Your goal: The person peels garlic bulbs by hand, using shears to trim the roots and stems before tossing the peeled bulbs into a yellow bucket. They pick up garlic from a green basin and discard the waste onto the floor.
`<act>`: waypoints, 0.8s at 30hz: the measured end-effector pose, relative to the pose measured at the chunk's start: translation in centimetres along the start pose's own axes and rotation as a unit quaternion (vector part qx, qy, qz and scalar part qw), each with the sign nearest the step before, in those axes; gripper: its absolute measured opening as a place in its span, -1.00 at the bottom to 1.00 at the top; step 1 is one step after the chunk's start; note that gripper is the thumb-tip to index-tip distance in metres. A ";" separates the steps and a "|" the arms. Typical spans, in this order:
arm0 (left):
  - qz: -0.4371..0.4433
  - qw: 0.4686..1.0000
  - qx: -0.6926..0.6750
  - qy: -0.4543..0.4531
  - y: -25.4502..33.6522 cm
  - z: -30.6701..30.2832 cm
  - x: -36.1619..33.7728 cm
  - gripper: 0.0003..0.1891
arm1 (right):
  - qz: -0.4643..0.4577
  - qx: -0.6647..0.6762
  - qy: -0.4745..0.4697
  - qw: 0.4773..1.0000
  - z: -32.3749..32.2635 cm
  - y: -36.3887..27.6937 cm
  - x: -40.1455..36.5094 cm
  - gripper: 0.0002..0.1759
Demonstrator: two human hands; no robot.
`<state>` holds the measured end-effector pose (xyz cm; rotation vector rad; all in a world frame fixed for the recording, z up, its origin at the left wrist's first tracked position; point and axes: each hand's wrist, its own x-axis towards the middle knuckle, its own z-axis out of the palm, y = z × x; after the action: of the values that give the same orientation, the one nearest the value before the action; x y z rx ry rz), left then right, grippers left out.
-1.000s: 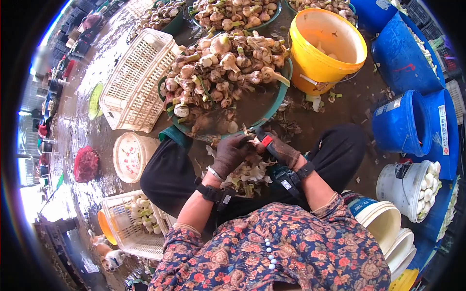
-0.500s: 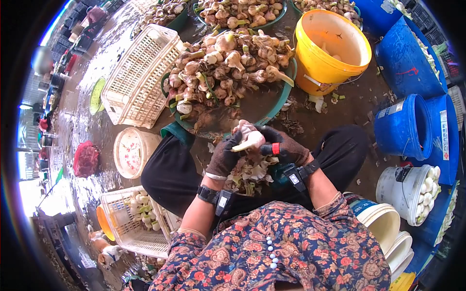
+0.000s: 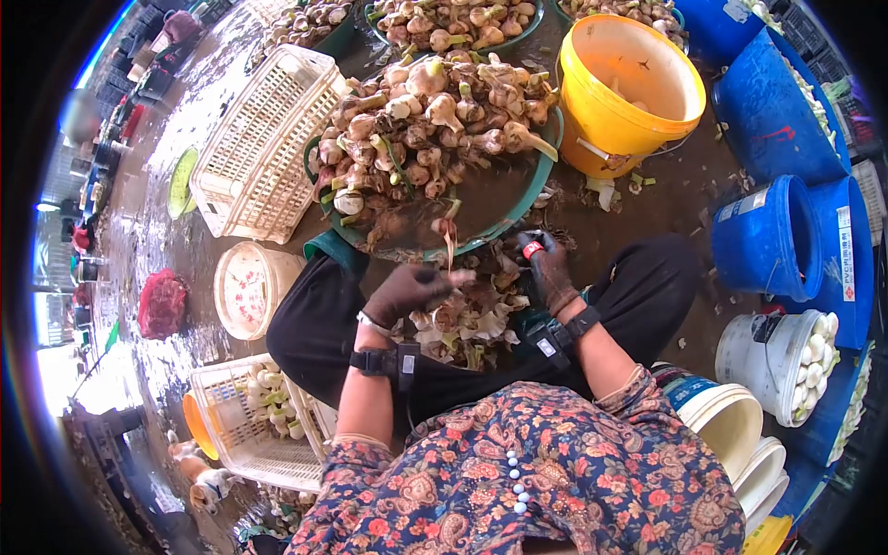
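Note:
My left hand, in a dark brown glove, hovers over a heap of garlic skins between my legs. Its fingers are smeared by motion, and a pinkish scrap shows at their tips. A blurred pale strip appears just beyond them, in front of the tub. My gloved right hand is curled to the right of the heap. A red band shows at its fingers; what they grip is hidden. Ahead lies a green-rimmed tub piled with unpeeled garlic bulbs.
A yellow bucket stands right of the tub, blue buckets farther right. A white bucket holds peeled garlic. White crates and a pale bucket are at left. A dog is at lower left.
The garlic bulb held between both hands is no longer in them. My hands have moved apart, the left one leftward and the right one slightly up and right.

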<state>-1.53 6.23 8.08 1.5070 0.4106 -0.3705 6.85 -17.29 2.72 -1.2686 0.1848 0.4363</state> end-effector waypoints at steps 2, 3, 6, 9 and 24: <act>-0.037 0.834 0.522 -0.176 0.1 -0.6 0.4 -0.44 | 0.117 0.007 -0.005 0.993 -0.6 0.3 0.3 -0.83; -0.041 0.836 0.529 -0.136 0.1 -0.6 0.8 -0.34 | 0.156 -0.014 0.010 0.988 -0.6 0.6 0.4 -0.83; -0.040 0.844 0.512 0.152 -0.4 -0.1 4.5 -0.28 | 0.141 -0.045 -0.012 0.989 0.2 1.1 0.2 -0.82; -0.086 0.832 0.509 0.203 -1.0 0.5 9.6 -0.32 | 0.142 -0.071 -0.035 0.987 1.1 1.4 0.1 -0.78; 0.163 0.942 0.271 -0.111 2.4 3.8 4.5 -0.52 | -0.110 -0.157 -0.142 0.971 2.8 0.1 0.3 -0.69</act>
<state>3.71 2.54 8.05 2.0045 -0.1394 -0.4028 6.79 -14.56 3.40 -1.4999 -0.2759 0.4601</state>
